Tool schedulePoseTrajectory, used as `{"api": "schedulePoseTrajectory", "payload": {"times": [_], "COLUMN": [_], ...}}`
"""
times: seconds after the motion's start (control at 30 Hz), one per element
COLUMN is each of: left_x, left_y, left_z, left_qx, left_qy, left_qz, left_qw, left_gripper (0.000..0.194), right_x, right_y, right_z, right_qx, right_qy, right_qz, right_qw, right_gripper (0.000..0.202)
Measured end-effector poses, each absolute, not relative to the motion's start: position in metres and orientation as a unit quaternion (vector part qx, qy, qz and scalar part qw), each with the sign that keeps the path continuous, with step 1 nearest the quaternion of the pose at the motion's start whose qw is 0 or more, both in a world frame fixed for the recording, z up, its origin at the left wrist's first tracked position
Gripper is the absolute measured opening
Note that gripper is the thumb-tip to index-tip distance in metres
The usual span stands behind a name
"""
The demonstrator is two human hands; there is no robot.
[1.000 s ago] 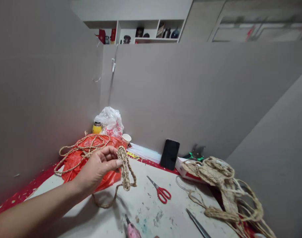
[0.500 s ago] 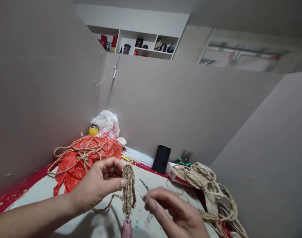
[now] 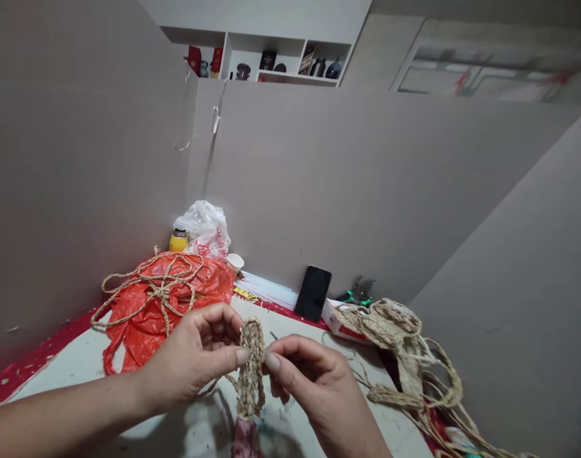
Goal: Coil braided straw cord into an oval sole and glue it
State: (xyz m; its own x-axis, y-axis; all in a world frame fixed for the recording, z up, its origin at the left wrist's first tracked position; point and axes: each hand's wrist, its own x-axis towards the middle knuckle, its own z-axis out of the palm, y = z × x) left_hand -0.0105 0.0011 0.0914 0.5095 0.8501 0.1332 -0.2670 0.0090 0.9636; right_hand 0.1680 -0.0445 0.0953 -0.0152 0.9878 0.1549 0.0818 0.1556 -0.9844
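Observation:
My left hand [image 3: 202, 356] is closed on a flat, coiled piece of braided straw cord [image 3: 251, 369], thumb on its front face. The piece stands upright, and a loose cord runs off behind my left hand. At its right edge my right hand [image 3: 314, 388] has thumb and index finger pinched together. Anything between those fingertips is too small to make out. Below the piece is a blotchy pink object [image 3: 245, 437], cut off by the bottom of the view. A thin metal tip [image 3: 273, 335] shows just behind my right fingers; the rest is hidden.
Straw cord [image 3: 164, 286] lies on a red plastic bag [image 3: 214, 280] at left. Behind stand a yellow jar [image 3: 178, 241], a white bag [image 3: 202, 222] and a paper cup [image 3: 234, 262]. A phone [image 3: 313, 294] leans on the partition, beside green-handled pliers [image 3: 360, 292] and straw braid [image 3: 390, 324].
My right hand has moved up and left, from apart to the right edge of the braided piece. It now covers most of the metal tool behind it. The view has tilted slightly downward.

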Motion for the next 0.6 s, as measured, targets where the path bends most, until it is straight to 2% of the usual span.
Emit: {"api": "schedulePoseTrajectory", "payload": {"times": [0.4,0.6], "left_x": [-0.005,-0.003], "left_y": [0.000,0.000], "left_z": [0.094,0.093], "left_qx": [0.559,0.555], "left_qy": [0.275,0.273], "left_qz": [0.420,0.419], "left_qw": [0.660,0.664], "left_gripper": [0.019,0.020], "right_x": [0.168,0.169], "right_y": [-0.043,-0.044], "right_z": [0.088,0.084], "right_qx": [-0.482,-0.464], "right_qy": [-0.550,-0.526], "right_qz": [0.440,0.477], "right_qw": [0.522,0.530], "right_gripper": [0.031,0.030]}}
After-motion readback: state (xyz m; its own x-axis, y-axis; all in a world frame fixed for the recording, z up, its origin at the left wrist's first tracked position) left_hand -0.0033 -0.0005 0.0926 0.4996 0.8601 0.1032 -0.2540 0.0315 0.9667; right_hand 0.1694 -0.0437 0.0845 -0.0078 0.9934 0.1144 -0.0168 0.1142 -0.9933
